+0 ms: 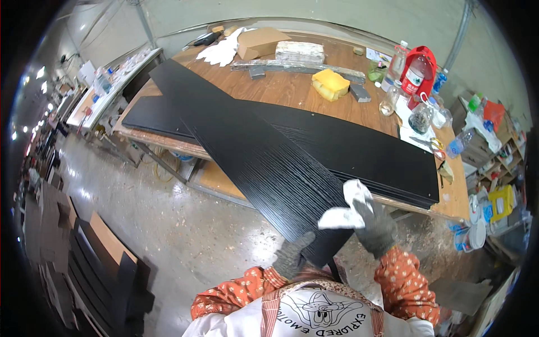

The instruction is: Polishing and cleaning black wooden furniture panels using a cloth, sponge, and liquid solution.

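Note:
A long black board (pixel 247 146) with a grooved, wood-grain surface lies slantwise over a stack of black boards (pixel 370 143). Its near end juts past the table's front edge towards my body. My left hand (pixel 292 256), in a dark grey glove, grips the left edge of that near end, the thumb lying over the top face. My right hand (pixel 377 229), gloved alike, is closed on a white cloth (pixel 355 209) at the board's right edge. Part of the cloth spreads over the board's surface. The fingers under the board and behind the cloth are hidden.
On the brown wooden table (pixel 275 90) are a yellow sponge (pixel 331 84), grey sanding blocks (pixel 360 93), a cardboard box (pixel 261 43), scissors (pixel 429 144) and several bottles (pixel 396 66). More black boards (pixel 92 264) stand at lower left. A cluttered shelf (pixel 505 149) is at right.

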Action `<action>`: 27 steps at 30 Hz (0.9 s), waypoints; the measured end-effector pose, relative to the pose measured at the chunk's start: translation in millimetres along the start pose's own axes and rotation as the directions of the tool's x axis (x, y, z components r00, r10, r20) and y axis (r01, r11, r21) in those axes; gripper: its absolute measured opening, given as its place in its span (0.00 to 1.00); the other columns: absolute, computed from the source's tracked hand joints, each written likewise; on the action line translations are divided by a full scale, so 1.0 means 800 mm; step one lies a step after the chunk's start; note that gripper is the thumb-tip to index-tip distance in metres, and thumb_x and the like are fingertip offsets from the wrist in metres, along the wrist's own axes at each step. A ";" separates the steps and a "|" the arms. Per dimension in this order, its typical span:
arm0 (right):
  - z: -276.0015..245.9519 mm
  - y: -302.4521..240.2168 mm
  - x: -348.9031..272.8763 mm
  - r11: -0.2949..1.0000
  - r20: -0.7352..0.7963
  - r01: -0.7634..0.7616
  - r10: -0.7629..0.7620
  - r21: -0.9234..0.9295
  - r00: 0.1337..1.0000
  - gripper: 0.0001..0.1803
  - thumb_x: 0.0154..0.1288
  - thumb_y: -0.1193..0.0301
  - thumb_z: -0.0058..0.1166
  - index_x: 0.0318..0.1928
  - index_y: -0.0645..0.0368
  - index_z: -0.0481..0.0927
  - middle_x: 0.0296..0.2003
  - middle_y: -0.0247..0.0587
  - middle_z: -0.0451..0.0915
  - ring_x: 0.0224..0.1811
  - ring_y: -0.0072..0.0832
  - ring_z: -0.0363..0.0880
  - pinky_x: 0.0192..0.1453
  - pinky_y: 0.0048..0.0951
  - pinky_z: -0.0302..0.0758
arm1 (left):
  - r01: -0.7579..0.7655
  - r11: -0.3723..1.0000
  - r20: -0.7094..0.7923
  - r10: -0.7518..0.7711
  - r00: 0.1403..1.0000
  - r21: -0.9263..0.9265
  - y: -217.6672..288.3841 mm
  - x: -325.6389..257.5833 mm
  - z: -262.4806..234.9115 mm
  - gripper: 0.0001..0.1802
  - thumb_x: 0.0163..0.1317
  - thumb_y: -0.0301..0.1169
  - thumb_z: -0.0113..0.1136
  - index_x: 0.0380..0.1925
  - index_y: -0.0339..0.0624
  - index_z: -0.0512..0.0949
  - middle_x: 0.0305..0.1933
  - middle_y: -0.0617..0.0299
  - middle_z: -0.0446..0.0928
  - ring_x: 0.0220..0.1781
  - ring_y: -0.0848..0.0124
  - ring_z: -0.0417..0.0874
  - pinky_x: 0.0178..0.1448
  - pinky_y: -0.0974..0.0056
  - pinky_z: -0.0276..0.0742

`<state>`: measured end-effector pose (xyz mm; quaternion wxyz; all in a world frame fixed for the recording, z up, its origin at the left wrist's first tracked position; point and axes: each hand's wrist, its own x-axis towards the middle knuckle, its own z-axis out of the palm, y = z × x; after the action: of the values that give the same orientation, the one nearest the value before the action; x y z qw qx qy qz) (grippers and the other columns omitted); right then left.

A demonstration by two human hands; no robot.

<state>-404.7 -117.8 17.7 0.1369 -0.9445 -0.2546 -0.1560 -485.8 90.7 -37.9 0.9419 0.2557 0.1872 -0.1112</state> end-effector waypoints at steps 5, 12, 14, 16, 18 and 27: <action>-0.005 0.084 -0.111 0.954 0.368 -0.240 0.161 0.181 0.916 0.23 0.56 0.68 0.59 0.55 0.53 0.74 0.45 0.51 0.77 0.46 0.47 0.78 0.49 0.40 0.76 | -0.206 0.979 -0.061 0.205 0.977 -0.002 -0.013 -0.004 0.023 0.26 0.54 0.27 0.65 0.53 0.33 0.70 0.49 0.51 0.77 0.51 0.58 0.79 0.58 0.57 0.77; -0.103 0.173 -0.082 0.979 -0.345 0.100 -0.034 0.176 0.938 0.30 0.48 0.72 0.63 0.57 0.55 0.74 0.48 0.53 0.75 0.52 0.46 0.75 0.48 0.43 0.77 | -0.329 0.943 -0.303 0.329 0.894 0.052 -0.029 -0.061 0.000 0.20 0.56 0.27 0.60 0.50 0.34 0.74 0.47 0.52 0.79 0.49 0.62 0.80 0.59 0.55 0.76; -0.130 0.183 -0.055 0.962 -0.385 0.118 -0.014 0.248 0.923 0.27 0.53 0.71 0.62 0.56 0.57 0.75 0.47 0.54 0.77 0.51 0.51 0.75 0.55 0.45 0.74 | -0.419 0.828 -0.418 0.552 0.721 0.371 -0.036 -0.102 -0.066 0.16 0.57 0.29 0.60 0.45 0.33 0.78 0.46 0.54 0.80 0.50 0.64 0.79 0.61 0.57 0.73; -0.123 0.209 -0.023 0.929 -0.435 0.122 0.045 0.349 0.900 0.28 0.53 0.68 0.64 0.57 0.55 0.74 0.53 0.54 0.74 0.51 0.52 0.75 0.57 0.45 0.73 | -0.495 0.851 -0.345 0.524 0.779 0.175 -0.041 -0.130 -0.065 0.22 0.61 0.31 0.55 0.54 0.32 0.72 0.54 0.51 0.76 0.57 0.60 0.76 0.65 0.55 0.70; -0.111 0.239 0.030 0.950 -0.239 0.043 0.034 0.310 0.970 0.32 0.53 0.60 0.64 0.59 0.54 0.73 0.58 0.54 0.70 0.54 0.54 0.73 0.62 0.46 0.69 | -0.536 0.833 -0.330 0.549 0.768 0.140 -0.057 -0.165 -0.057 0.23 0.63 0.34 0.54 0.55 0.31 0.70 0.57 0.49 0.74 0.59 0.58 0.74 0.65 0.53 0.71; -0.084 0.514 0.028 0.860 -0.353 -0.480 0.509 0.171 0.785 0.23 0.62 0.58 0.57 0.54 0.55 0.76 0.44 0.49 0.81 0.47 0.40 0.80 0.52 0.35 0.75 | -0.679 0.732 -0.393 0.640 0.660 0.053 -0.167 -0.217 -0.126 0.19 0.69 0.34 0.47 0.55 0.33 0.70 0.56 0.50 0.75 0.58 0.60 0.75 0.63 0.58 0.72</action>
<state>-185.9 -473.1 13.7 0.2542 -0.9227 0.0284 -0.2884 -713.1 50.3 -106.1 0.8729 0.2760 0.2682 0.2999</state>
